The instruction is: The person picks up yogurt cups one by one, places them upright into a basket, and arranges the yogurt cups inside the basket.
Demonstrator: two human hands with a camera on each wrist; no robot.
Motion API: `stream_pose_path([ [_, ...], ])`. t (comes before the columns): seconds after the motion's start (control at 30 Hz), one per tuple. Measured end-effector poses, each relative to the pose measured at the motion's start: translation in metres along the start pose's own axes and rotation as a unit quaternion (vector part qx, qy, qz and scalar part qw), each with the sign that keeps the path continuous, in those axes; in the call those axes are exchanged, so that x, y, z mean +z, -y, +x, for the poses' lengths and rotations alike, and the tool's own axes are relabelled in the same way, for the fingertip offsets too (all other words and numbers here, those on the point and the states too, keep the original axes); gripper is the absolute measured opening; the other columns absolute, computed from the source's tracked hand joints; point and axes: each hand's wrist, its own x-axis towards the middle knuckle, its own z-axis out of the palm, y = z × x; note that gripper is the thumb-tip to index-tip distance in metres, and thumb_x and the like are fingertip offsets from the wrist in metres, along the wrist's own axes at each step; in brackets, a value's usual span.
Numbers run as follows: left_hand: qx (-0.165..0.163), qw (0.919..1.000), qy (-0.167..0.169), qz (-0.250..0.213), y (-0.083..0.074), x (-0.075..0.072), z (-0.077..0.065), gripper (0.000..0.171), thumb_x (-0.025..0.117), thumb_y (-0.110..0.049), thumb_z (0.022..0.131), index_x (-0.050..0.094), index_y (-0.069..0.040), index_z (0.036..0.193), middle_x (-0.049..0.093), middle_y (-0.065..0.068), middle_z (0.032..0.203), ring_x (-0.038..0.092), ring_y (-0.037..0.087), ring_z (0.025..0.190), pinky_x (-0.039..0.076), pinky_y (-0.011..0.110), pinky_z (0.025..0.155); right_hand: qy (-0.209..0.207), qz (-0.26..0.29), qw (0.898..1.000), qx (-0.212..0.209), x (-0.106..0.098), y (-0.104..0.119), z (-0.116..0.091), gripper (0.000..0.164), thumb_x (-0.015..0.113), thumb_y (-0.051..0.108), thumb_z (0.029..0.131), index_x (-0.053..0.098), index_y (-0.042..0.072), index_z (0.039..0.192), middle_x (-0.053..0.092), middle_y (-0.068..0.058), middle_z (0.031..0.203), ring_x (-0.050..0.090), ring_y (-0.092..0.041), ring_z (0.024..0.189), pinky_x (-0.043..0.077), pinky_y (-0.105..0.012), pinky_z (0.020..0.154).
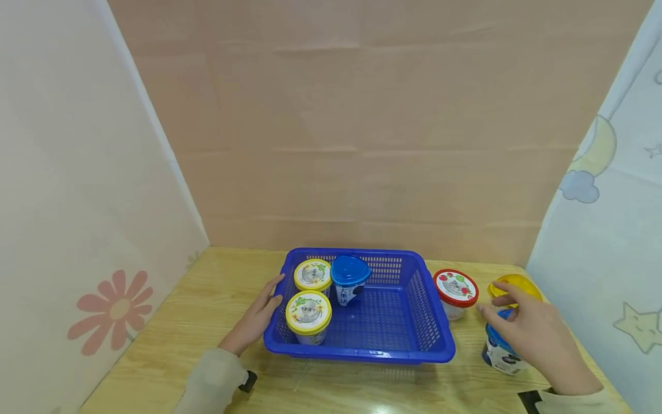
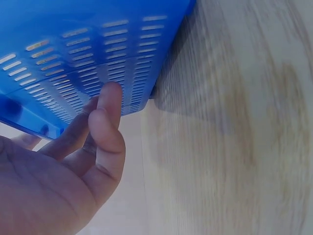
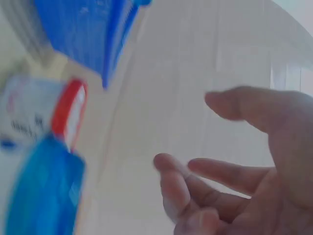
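Observation:
At the left side of a blue plastic basket [image 1: 357, 355], my left hand [image 1: 256, 322] rests its fingers against the outside of the slotted wall [image 2: 88, 63]. Inside the basket stand two cups with yellow-rimmed lids, a front one [image 1: 308, 316] and a rear one [image 1: 312, 273], beside a blue-lidded cup [image 1: 350, 279]. My right hand [image 1: 540, 333] hovers over another blue-lidded cup [image 1: 503, 356] on the table, thumb and fingers apart with nothing between them. In the right wrist view that cup's blue lid [image 3: 46, 186] lies left of the fingers.
Right of the basket stands a red-lidded cup [image 1: 456, 290]. A yellow lid [image 1: 522, 284] shows behind my right hand, partly hidden by it. The wooden table [image 1: 217, 287] meets a brown backdrop [image 1: 357, 144], with patterned white panels on both sides.

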Motion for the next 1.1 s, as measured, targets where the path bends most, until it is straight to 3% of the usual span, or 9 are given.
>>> stream_pose_path([
  [0.17,-0.002,1.0000,0.001,-0.007,0.001,0.000,0.003,0.049,0.038,-0.034,0.110,0.026,-0.036,0.157,0.034,0.015,0.159,0.042,0.040,0.139,0.037,0.062,0.109,0.054,-0.058,0.995,0.054,-0.021,-0.025,0.006,0.095,0.068,0.063,0.086,0.043,-0.015,0.134,0.059,-0.036,0.102,0.058,-0.041,0.082,0.054,-0.049,0.062],
  [0.4,-0.005,0.9999,0.013,0.008,0.001,0.000,0.000,0.051,0.036,-0.035,0.110,0.021,-0.035,0.159,0.023,0.014,0.164,0.031,0.045,0.144,0.028,0.067,0.111,0.149,-0.117,0.977,0.102,-0.017,-0.057,0.002,0.119,0.067,0.075,0.077,0.036,-0.029,0.125,0.049,-0.043,0.092,0.051,-0.044,0.077,0.055,-0.054,0.062],
  [0.57,-0.006,0.9999,0.015,-0.002,0.001,0.001,-0.001,0.051,0.036,-0.036,0.110,0.021,-0.036,0.159,0.022,0.014,0.164,0.031,0.045,0.145,0.028,0.067,0.112,0.177,-0.132,0.969,0.114,-0.008,-0.069,0.003,0.122,0.069,0.077,0.073,0.037,-0.031,0.119,0.051,-0.039,0.088,0.051,-0.042,0.077,0.055,-0.055,0.064],
  [0.87,-0.012,0.9997,0.019,-0.003,0.000,0.002,-0.002,0.051,0.036,-0.041,0.109,0.021,-0.041,0.158,0.024,0.014,0.163,0.031,0.044,0.145,0.029,0.068,0.110,0.201,-0.123,0.965,0.114,0.003,-0.073,0.003,0.117,0.071,0.076,0.071,0.040,-0.030,0.109,0.054,-0.034,0.086,0.054,-0.039,0.077,0.056,-0.054,0.066],
  [1.1,-0.012,0.9996,0.024,0.002,0.001,0.000,-0.001,0.051,0.034,-0.038,0.110,0.019,-0.039,0.158,0.023,0.016,0.163,0.031,0.045,0.144,0.032,0.067,0.109,0.213,-0.096,0.965,0.115,0.009,-0.076,0.004,0.116,0.072,0.073,0.074,0.037,-0.031,0.110,0.056,-0.037,0.090,0.058,-0.039,0.078,0.057,-0.055,0.067],
])
